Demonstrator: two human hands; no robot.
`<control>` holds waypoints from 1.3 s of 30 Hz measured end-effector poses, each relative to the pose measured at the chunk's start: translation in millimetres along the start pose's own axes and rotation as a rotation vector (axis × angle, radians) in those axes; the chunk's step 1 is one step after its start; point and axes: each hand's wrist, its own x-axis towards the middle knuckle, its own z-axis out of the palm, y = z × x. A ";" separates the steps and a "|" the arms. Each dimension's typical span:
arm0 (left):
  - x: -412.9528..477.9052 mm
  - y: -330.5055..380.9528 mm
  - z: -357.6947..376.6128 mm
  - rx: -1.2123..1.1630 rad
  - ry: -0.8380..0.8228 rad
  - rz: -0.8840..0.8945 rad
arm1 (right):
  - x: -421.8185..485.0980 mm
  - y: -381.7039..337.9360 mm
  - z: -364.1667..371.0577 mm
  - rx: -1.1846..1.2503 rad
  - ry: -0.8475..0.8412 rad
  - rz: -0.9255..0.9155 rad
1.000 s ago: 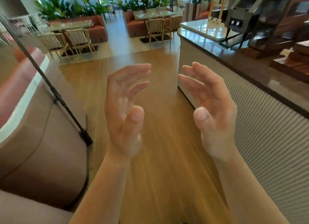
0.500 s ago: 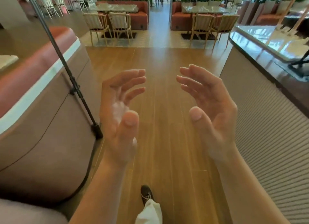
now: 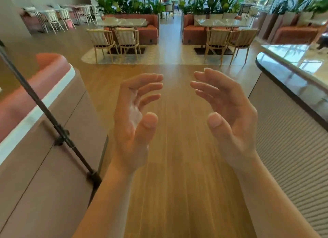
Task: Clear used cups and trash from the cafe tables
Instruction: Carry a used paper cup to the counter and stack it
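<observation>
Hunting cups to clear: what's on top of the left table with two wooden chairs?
The table shows only a glossy top, no cups visible. Too distant and blurred for small trash; nothing covers it.

Floor wood planks, smooth, slight sheen. Serving surface glossy, reflective, stone-look; its front panel ribbed, matt. Booth back smooth matt beige, cushion orange, cloth-like. Pole black, matt. Chairs light wood frames. Far surfaces polished, marble-look.

Blurry distant tables; counter beyond right edge.
</observation>
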 end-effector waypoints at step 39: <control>577.6 -656.5 288.0 -0.328 -0.127 0.011 | 510.6 629.1 -314.2 -0.235 0.191 -0.026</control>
